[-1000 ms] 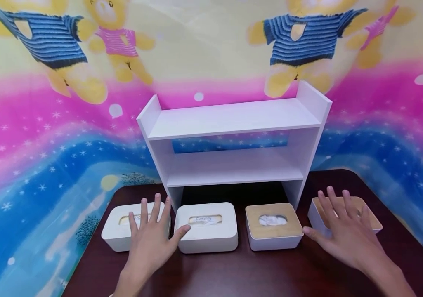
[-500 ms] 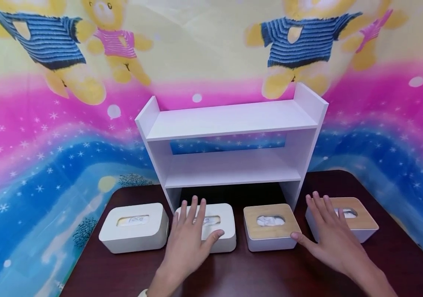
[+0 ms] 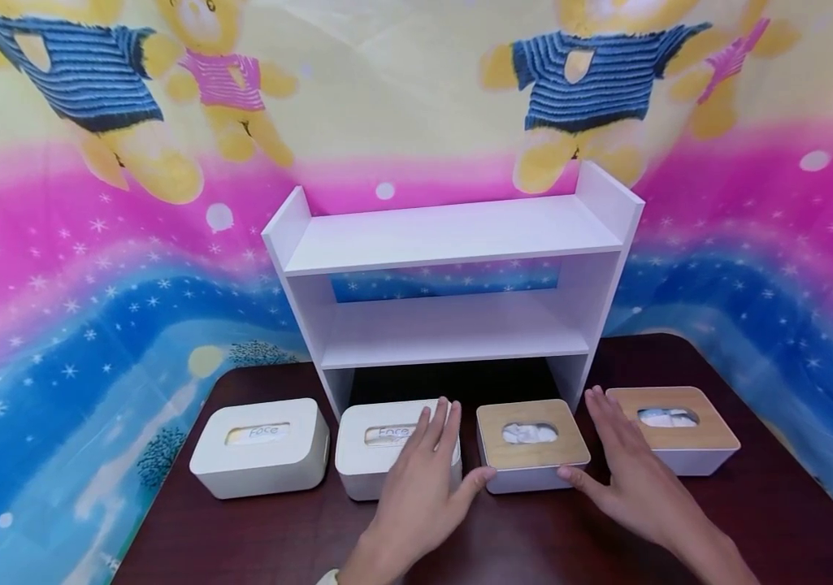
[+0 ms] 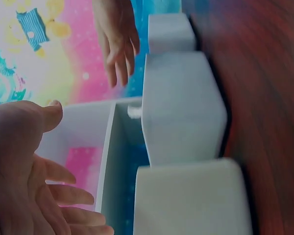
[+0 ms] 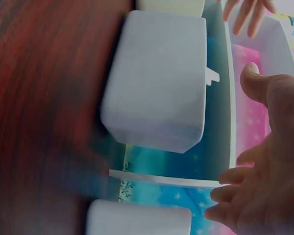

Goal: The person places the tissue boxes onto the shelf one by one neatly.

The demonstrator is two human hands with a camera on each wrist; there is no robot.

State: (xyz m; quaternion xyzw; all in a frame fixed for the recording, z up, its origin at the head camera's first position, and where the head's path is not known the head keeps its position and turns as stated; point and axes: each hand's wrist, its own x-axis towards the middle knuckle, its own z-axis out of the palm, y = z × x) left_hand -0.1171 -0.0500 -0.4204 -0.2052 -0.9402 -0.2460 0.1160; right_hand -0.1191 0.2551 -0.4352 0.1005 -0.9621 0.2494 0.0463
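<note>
Four-sided tissue boxes stand in a row on the dark table. My left hand [image 3: 423, 491], fingers straight, hovers over the right end of a cream tissue box [image 3: 368, 443]. To its right sits a wood-topped tissue box [image 3: 526, 418] with white tissue in its slot. My right hand [image 3: 635, 479] is spread between that box and another wood-topped tissue box [image 3: 701, 406] at the far right. Neither hand holds anything. In the left wrist view the left hand [image 4: 49, 181] is above the boxes; in the right wrist view the right hand [image 5: 264, 166] is likewise raised.
Another cream tissue box [image 3: 262, 447] stands at the far left. Behind the row rises a white two-tier shelf [image 3: 453, 325] on the dark table [image 3: 277, 536]. A cloth backdrop [image 3: 401, 97] printed with bears hangs behind.
My left hand has moved right, from the far-left cream box across to the right end of the second one. The right hand has shifted slightly left. The boxes stay in place.
</note>
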